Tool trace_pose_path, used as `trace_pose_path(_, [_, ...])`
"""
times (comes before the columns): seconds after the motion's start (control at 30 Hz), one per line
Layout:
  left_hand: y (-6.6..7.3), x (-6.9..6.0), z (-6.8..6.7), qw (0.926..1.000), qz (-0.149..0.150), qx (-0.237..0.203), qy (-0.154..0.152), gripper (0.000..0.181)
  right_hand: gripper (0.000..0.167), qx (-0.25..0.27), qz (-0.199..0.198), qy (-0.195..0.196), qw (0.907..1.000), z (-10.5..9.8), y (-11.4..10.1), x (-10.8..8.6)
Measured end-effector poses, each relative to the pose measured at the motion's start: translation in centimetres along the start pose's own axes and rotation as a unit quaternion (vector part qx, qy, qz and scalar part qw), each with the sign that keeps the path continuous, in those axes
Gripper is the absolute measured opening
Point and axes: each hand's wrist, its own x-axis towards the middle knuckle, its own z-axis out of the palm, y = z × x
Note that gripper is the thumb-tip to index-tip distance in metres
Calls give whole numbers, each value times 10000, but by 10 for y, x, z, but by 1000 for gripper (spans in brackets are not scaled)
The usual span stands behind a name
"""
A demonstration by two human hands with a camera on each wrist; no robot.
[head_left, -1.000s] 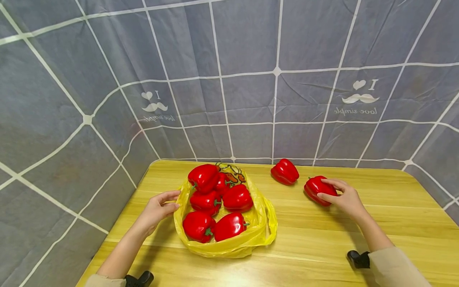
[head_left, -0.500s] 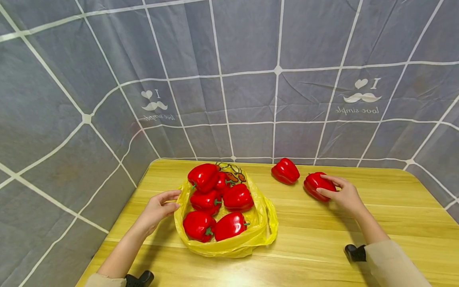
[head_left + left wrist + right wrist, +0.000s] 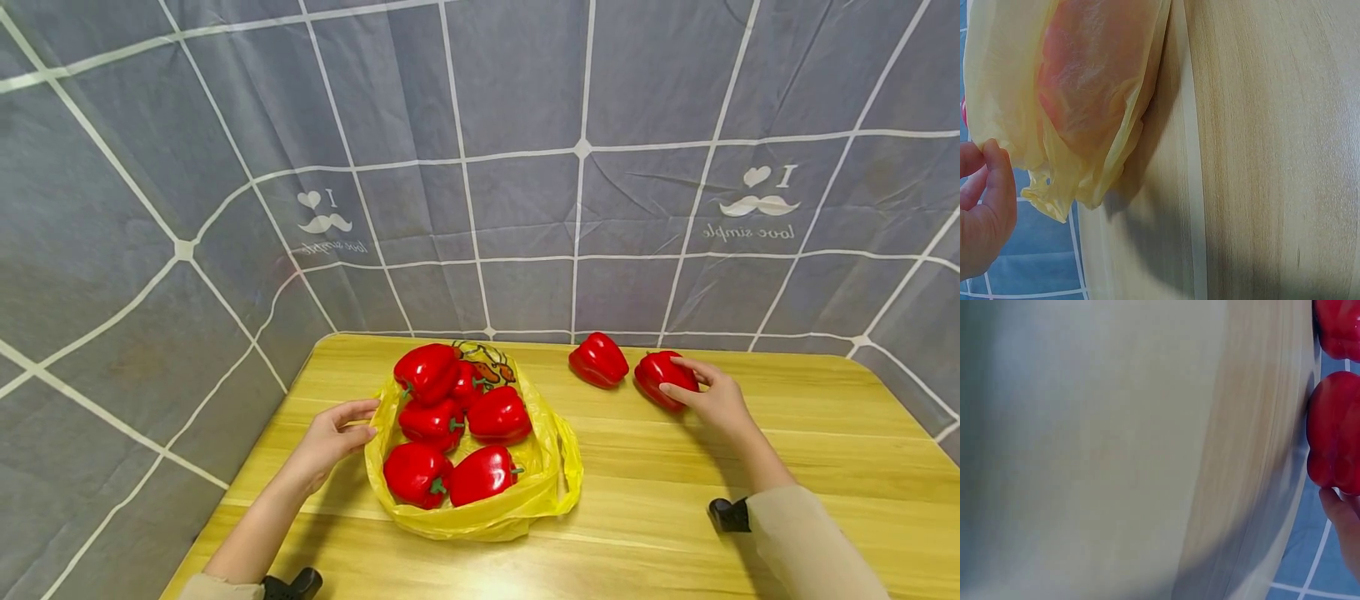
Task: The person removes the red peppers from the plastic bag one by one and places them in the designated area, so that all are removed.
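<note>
A yellow plastic bag (image 3: 480, 525) sits with its mouth spread, holding several glossy red bell peppers (image 3: 498, 415) with green stems. At its left rim is my left hand (image 3: 330, 439); in the left wrist view its thumb and finger pinch the bag's thin edge (image 3: 1010, 81). Off to the right, my right hand (image 3: 716, 404) grips a red bell pepper (image 3: 660, 379) between thumb and fingers. From the right wrist view this pepper (image 3: 1335, 431) appears with a thumb against its end. Just left of it, another bell pepper (image 3: 598, 361) lies on the table.
All of this is on a light wooden table (image 3: 630, 508). A grey curtain (image 3: 525, 208) with white grid lines hangs behind the back edge and along the sides. The bag's handle loop (image 3: 572, 467) lies out toward the right.
My right hand and the bell pepper in it have shifted slightly toward the back and left, closer to the loose pepper. My left hand and the bag have stayed put.
</note>
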Motion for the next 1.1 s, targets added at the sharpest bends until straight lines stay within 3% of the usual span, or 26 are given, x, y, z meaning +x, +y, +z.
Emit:
trace_pose_path(0.37, [0, 0, 1, 10000, 4, -7, -5, 46, 60, -91, 124, 280, 9995, 3, 3, 8])
trace_pose_path(1.1, [1, 0, 1, 10000, -16, 38, -17, 46, 58, -29, 100, 401, 9991, 15, 2, 28])
